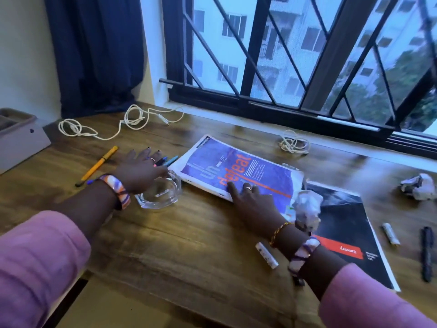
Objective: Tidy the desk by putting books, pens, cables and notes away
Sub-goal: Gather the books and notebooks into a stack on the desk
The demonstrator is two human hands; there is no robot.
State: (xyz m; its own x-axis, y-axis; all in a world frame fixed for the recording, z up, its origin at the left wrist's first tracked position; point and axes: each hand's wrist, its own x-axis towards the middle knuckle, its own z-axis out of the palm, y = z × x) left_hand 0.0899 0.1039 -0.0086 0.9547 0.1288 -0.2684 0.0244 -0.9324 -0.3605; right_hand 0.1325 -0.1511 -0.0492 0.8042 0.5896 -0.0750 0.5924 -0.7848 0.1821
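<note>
A purple book [238, 166] with orange lettering lies at the desk's middle. My right hand [250, 195] rests flat on its near edge, fingers spread. My left hand [142, 165] reaches over several coloured pens [169, 160] left of the book, fingers stretched out; whether it touches them I cannot tell. A yellow pen [99, 164] lies further left. A long white cable [113, 124] sprawls at the back left, a coiled one [294, 143] at the back. A black magazine [343, 223] lies to the right, with a crumpled note [307, 209] on its corner.
A glass ashtray [160, 192] sits under my left wrist. A grey box [19, 138] stands at the far left. Another crumpled paper [419, 187], a black pen [426, 253] and two small white tubes [267, 255] [391, 233] lie to the right. A barred window [295, 55] runs along the back.
</note>
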